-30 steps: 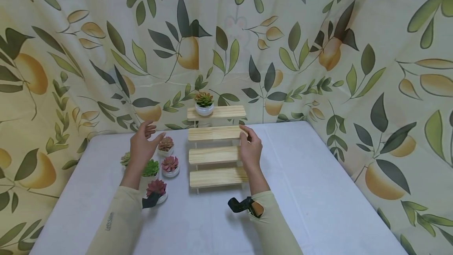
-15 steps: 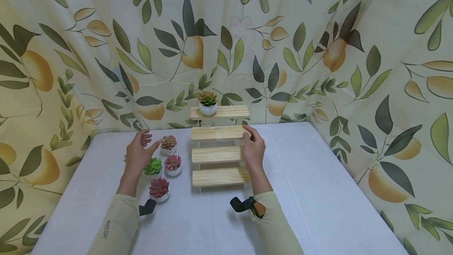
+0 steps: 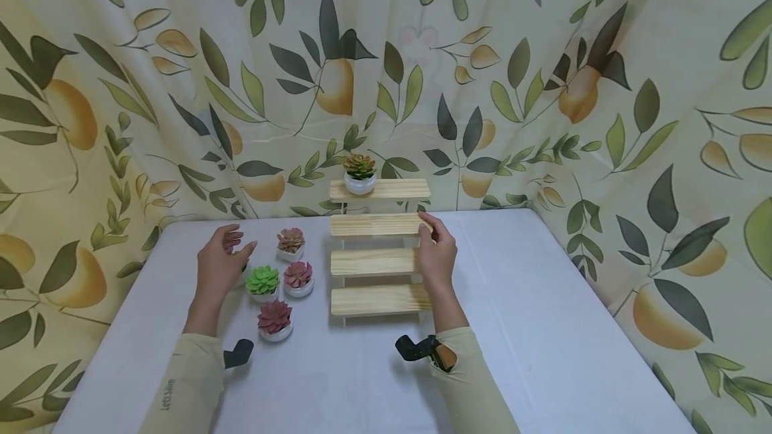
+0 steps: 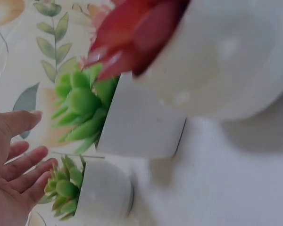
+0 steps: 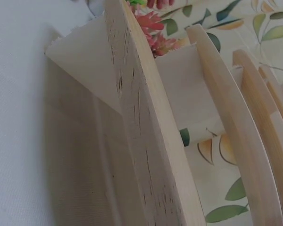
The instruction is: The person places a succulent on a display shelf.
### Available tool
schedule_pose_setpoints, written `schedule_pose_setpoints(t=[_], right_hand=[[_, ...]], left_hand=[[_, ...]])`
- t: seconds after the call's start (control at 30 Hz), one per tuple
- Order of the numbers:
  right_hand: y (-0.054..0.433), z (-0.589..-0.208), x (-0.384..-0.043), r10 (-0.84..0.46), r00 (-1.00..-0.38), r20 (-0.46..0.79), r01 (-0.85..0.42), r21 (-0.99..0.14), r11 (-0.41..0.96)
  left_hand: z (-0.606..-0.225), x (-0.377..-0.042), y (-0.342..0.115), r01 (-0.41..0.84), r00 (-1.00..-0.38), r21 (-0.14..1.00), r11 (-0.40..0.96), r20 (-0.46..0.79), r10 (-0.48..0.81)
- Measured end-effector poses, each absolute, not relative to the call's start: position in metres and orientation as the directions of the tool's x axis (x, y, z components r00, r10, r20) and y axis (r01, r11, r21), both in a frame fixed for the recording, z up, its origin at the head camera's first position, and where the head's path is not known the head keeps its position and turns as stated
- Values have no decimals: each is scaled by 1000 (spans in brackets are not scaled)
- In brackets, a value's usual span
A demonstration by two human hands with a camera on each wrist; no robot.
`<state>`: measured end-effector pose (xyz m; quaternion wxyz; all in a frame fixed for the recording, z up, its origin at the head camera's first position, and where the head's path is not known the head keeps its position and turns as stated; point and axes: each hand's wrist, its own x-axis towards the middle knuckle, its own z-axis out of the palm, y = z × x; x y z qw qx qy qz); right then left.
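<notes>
In the head view my left hand (image 3: 216,266), fingers loosely bent and thumb apart, hovers at the left of the potted succulents. A small green succulent (image 4: 66,186) in a round white pot lies just beyond its fingers in the left wrist view; the hand mostly hides it from the head camera. Beside it stand a bright green succulent (image 3: 263,280), a pink one (image 3: 298,274), a dark red one (image 3: 275,317) and a brownish-pink one (image 3: 291,240). My right hand (image 3: 438,253) pinches the right end of the four-step wooden display stand (image 3: 374,263) at its second-highest board.
A green, red-tipped succulent (image 3: 360,167) in a white pot sits at the left of the stand's top board. White cloth covers the table (image 3: 519,327), and a fruit-patterned curtain (image 3: 398,32) hangs close behind. Undersides of the boards (image 5: 141,122) fill the right wrist view.
My left hand has drawn left and slightly down, away from the brownish-pink succulent, uncovering more of the bright green one. The right hand keeps its place on the stand; the head view has shifted slightly.
</notes>
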<state>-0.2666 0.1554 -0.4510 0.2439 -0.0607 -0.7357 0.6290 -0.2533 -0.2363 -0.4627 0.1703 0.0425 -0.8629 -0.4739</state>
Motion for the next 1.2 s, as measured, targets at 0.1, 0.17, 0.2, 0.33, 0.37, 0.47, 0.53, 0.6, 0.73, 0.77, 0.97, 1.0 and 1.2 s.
schedule_pose_setpoints(t=[0.1, 0.17, 0.2, 0.33, 0.37, 0.47, 0.53, 0.6, 0.73, 0.77, 0.97, 1.0, 1.2], right_hand=[[157, -451, -266, 392, -875, 285, -222, -955, 199], [157, -450, -265, 389, -876, 285, -222, -954, 200], [157, -450, -265, 389, -876, 286, -222, -954, 201], [157, -450, -265, 391, -874, 289, -225, -953, 201], [157, -450, -265, 391, -874, 289, -226, -953, 200], [156, -451, -266, 387, -876, 288, -227, -954, 195], [155, -451, -266, 382, -879, 286, -227, -955, 192], [155, -452, -266, 381, -880, 283, -225, -956, 190], [154, -452, -265, 384, -878, 286, -228, -955, 188], [154, -452, -265, 386, -878, 284, -226, -956, 188], [154, -450, -264, 399, -873, 280, -221, -957, 188], [154, -450, -265, 399, -873, 281, -221, -957, 189], [155, -450, -265, 390, -874, 291, -232, -954, 192]], left_hand=[[-462, -251, -240, 71, -936, 826, 558, 249, -248], [-464, -250, -243, 60, -933, 822, 566, 247, -260], [-465, -250, -244, 57, -932, 822, 567, 247, -264], [-468, -246, -250, 43, -937, 827, 560, 228, -265], [-469, -245, -251, 35, -939, 830, 556, 218, -265], [-470, -241, -256, 1, -946, 831, 556, 182, -270], [-471, -239, -259, -19, -949, 830, 557, 161, -272], [-472, -237, -262, -35, -952, 831, 556, 141, -271], [-476, -236, -265, -70, -963, 827, 558, 91, -256], [-477, -236, -266, -82, -965, 823, 562, 76, -252], [-484, -238, -268, -141, -971, 809, 571, 1, -240], [-485, -239, -268, -143, -972, 804, 577, -3, -237], [-492, -238, -270, -144, -975, 780, 608, -8, -221]])
